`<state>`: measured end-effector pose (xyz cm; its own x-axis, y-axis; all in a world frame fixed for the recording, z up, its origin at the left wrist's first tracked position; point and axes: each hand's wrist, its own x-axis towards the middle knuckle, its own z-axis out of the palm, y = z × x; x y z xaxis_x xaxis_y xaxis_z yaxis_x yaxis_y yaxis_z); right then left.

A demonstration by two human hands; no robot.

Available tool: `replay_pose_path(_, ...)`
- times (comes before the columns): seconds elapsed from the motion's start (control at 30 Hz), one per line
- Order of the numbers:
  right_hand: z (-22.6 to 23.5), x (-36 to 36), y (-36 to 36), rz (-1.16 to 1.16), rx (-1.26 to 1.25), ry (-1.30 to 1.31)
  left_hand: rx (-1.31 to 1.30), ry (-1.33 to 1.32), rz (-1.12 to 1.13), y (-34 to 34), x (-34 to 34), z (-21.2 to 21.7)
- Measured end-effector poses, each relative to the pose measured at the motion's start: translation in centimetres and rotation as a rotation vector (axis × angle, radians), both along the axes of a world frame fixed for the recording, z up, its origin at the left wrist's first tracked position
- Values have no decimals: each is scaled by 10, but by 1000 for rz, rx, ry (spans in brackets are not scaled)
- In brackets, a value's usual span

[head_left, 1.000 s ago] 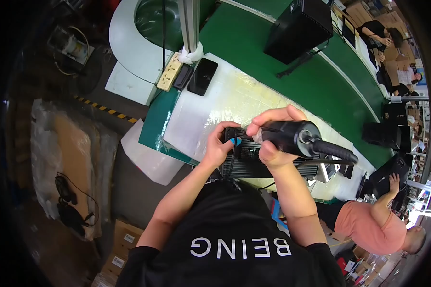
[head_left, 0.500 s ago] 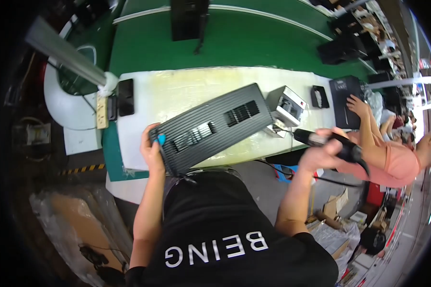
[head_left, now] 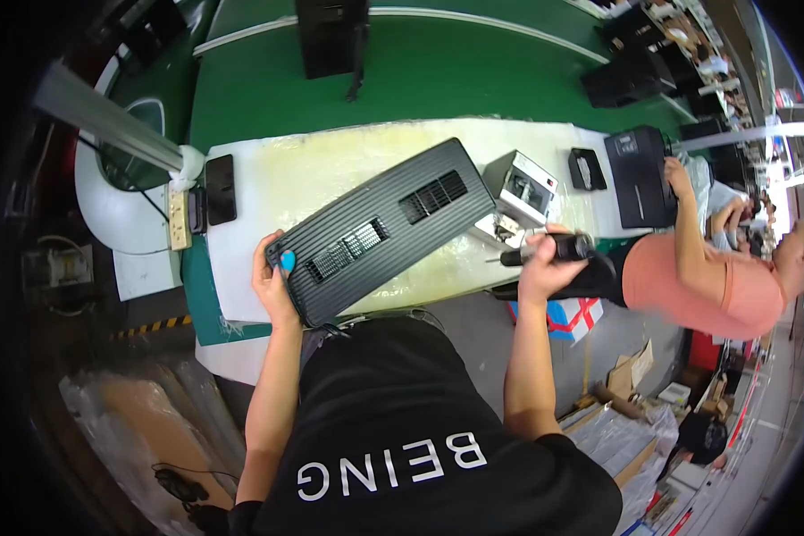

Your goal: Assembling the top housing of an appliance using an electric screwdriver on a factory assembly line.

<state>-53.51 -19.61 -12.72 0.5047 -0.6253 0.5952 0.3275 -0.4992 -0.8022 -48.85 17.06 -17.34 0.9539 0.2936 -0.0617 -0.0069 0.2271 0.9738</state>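
Note:
A black ribbed panel (head_left: 390,222) with two slotted vents slants across the pale work surface. My left hand (head_left: 275,284) grips its near left corner, fingers at the edge and thumb on top. Something bright blue (head_left: 287,262) shows at that thumb; I cannot tell whether it is worn or stuck to the panel. Off the panel's right end, my right hand (head_left: 541,275) is closed around a black electric screwdriver (head_left: 573,246). Its thin bit points left and stays apart from the panel.
Behind the screwdriver stands a silver-and-black boxy device (head_left: 522,188), with a small black tray (head_left: 587,170) beside it. A phone (head_left: 221,189) and a power strip (head_left: 180,220) lie at the left. On the right, a co-worker in a salmon shirt (head_left: 679,277) touches a black case (head_left: 639,183).
My right hand has brought the screwdriver left, nearer the panel's right end, and its bit now points left. My left hand keeps its hold on the panel. The co-worker's hand has shifted on the case.

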Motion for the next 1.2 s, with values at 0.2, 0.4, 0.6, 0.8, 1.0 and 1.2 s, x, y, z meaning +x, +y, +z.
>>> replay_pose_path(0.2, 122, 12, 81, 323, -28, -163, 24, 13, 2, 2, -6, 5)
replay_pose_path(0.4, 169, 57, 191, 763, 102, -352, -199, 26, -25, -8, -4, 3)
replay_pose_path(0.6, 172, 90, 247, 1354, 290, 51, -238, -9, 10, -6, -6, 1)
replay_pose_path(0.8, 145, 97, 289, 1044, -125, 45, -109, -41, -10, -3, -3, -2)
replay_pose_path(1.0, 115, 100, 288, 1237, -58, 76, -102, -41, -2, -3, -4, 0)
replay_pose_path(1.2, 103, 109, 290, 1308, 13, -20, -184, -21, 5, -3, -3, 3)
